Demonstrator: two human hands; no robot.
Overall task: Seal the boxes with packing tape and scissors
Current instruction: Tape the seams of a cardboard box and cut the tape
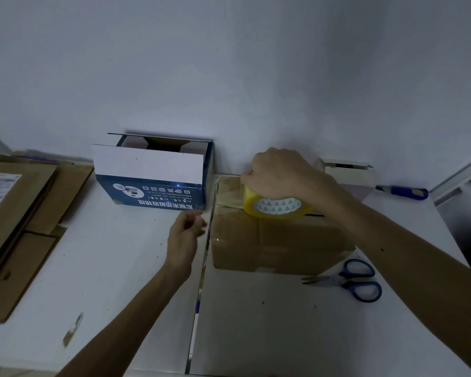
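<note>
Brown cardboard box point(280, 240) is set on the white worktop point(106, 281), right of centre, flaps closed, with old clear tape seen on its near face. Yellow packing tape roll point(276, 207) is stood on edge on the box top and is gripped from above by the right hand point(278, 174), fingers wrapped over the roll. A strip of tape point(229, 195) is drawn from the roll leftward across the box top to the box's left edge. Left hand point(185, 232) is held just beside the box's left side, fingers curled together; fingertips are blurred, so it cannot be told whether the tape end is pinched. Blue-handled scissors point(348, 280) are laid flat on the worktop near the box's near right corner, blades shut and pointed left, untouched. Blue and white printed carton point(152, 186) is stood far left of the brown box, top flaps open, against the wall point(229, 63). Flattened cardboard sheets point(19, 213) are stacked at the left edge. A small white box point(346, 172), open, is seen far right, with a blue-handled tool point(404, 192) lying just beside it.
</note>
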